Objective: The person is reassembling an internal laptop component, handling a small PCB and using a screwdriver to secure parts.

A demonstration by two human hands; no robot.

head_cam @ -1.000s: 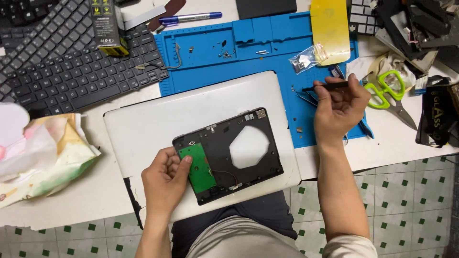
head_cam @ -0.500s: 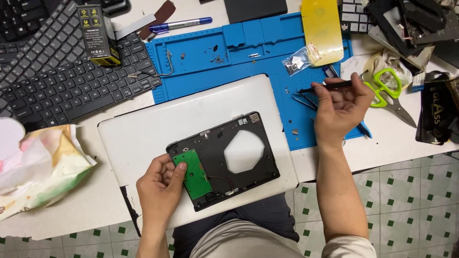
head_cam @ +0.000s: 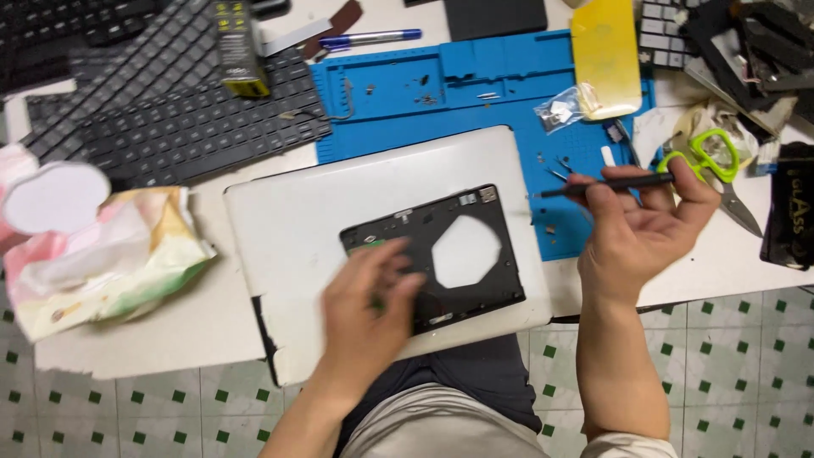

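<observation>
Bench near edge: white laptop shell [head_cam: 339, 220] carries the black hard-drive frame [head_cam: 471, 254]. Blue mat [head_cam: 441, 93] lies behind; green scissors [head_cam: 708, 161] at right. Your left hand [head_cam: 365, 318], fingers loosely spread, covers the frame's left end. Your right hand [head_cam: 636, 225] pinches a black screwdriver [head_cam: 606, 184].

Our one view from our head, facing steeply down, near the tabletop [head_cam: 127, 356], our lap and tiled floor [head_cam: 746, 365] below
</observation>
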